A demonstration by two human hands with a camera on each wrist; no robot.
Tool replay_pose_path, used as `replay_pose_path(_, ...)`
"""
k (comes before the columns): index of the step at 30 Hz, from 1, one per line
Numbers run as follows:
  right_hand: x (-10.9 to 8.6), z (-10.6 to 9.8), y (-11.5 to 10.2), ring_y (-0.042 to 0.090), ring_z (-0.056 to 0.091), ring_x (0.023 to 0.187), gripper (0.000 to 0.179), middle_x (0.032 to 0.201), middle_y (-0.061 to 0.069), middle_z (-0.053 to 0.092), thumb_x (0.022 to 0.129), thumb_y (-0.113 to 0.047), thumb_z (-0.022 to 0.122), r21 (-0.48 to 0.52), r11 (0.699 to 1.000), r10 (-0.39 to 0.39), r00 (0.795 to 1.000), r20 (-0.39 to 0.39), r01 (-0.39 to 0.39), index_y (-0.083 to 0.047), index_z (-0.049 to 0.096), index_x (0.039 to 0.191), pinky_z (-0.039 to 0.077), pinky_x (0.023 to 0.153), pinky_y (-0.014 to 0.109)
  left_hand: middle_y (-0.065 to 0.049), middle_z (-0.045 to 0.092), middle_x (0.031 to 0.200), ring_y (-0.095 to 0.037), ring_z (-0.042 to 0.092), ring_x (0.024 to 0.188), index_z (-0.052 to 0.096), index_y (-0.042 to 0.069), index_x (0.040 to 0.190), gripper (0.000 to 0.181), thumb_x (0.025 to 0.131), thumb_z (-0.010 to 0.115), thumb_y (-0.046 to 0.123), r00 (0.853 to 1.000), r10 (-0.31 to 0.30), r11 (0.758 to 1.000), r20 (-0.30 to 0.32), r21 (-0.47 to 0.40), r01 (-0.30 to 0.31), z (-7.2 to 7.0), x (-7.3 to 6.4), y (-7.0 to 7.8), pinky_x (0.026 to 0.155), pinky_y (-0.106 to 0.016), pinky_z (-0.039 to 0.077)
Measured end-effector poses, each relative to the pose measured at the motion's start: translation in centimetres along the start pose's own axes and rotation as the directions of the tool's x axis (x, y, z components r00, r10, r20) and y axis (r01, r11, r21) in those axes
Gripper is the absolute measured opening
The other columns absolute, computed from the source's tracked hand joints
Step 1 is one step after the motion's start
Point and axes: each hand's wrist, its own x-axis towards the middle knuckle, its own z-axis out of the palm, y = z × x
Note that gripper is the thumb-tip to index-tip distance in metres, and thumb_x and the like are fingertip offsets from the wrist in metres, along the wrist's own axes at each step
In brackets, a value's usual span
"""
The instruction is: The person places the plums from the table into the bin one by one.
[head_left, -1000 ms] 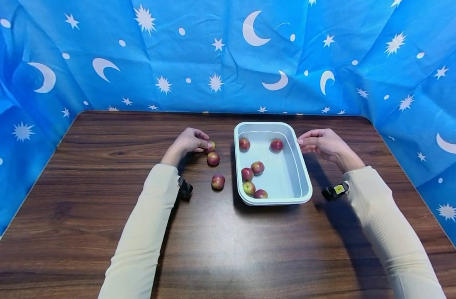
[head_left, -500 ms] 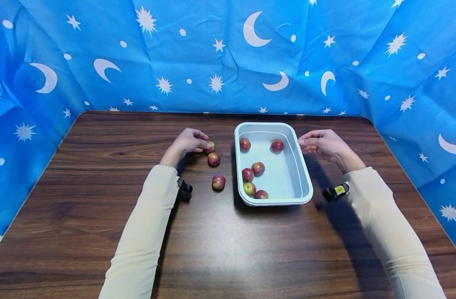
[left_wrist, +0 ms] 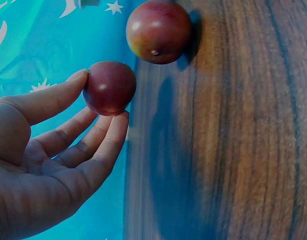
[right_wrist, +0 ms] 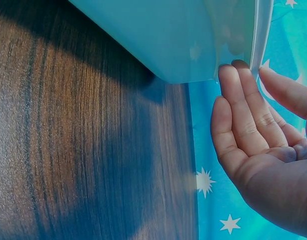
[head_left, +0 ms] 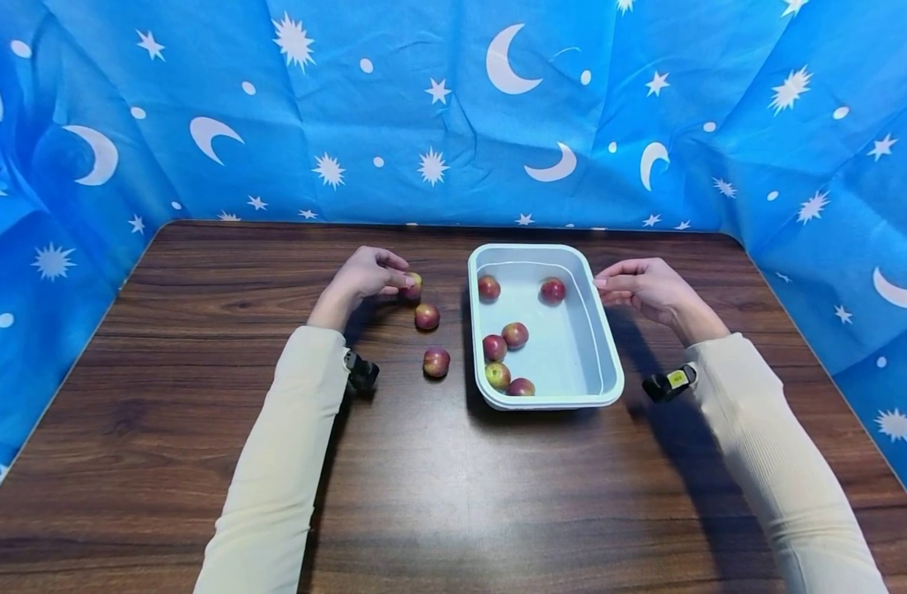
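Note:
Between thumb and fingertips, my left hand [head_left: 364,274] pinches a red-yellow plum [left_wrist: 111,89] left of the tub. Another plum [head_left: 427,317] lies on the table just in front of it, with a gap between them in the left wrist view. A third plum [head_left: 436,362] rests nearer the front. The white plastic tub [head_left: 611,402] stands to the right with several plums [head_left: 515,335] inside, most of them along its left side. At its right side, my right hand [head_left: 646,289] pinches the rim, thumb at the lip and fingertips against the outer wall [right_wrist: 163,40].
The brown wooden table [head_left: 460,503] carries everything. A blue cloth [head_left: 394,107] with moons and stars hangs behind it and along both sides. Black wrist cameras [head_left: 362,373] sit at both sleeves.
My left hand has moved slightly left and back with the pinched plum, widening its gap from the plum in front. My right hand stays at the tub's rim.

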Motion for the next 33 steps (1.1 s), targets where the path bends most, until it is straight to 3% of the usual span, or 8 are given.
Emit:
replay_pose_path(25, -0.2, 0.0, 0.0, 0.019, 0.065, 0.070, 0.008, 0.079, 0.006, 0.067, 0.086, -0.008, 0.063, -0.047, 0.999, 0.007, 0.999, -0.038, -0.009, -0.004, 0.069, 0.089, 0.053, 0.074, 0.035, -0.018, 0.055, 0.107, -0.022, 0.057, 0.092, 0.051, -0.006, 0.117, 0.037, 0.084, 0.064, 0.001, 0.998, 0.055, 0.997, -0.022, -0.046, -0.056, -0.6, -1.6, 1.3, 0.092, -0.043, 0.043)
replay_pose_path(33, 0.0, 0.1, 0.1, 0.019, 0.065, 0.068, 0.008, 0.076, 0.007, 0.067, 0.087, -0.004, 0.061, -0.002, 1.000, 0.001, 1.000, -0.022, -0.001, -0.004, 0.068, 0.086, 0.054, 0.070, 0.032, -0.017, 0.058, 0.108, -0.020, 0.058, 0.092, 0.051, -0.004, 0.119, 0.041, 0.083, 0.067, 0.007, 0.997, 0.071, 0.997, -0.027, -0.001, -0.071, -0.6, -2.0, 2.4, 0.077, -0.029, 0.050)
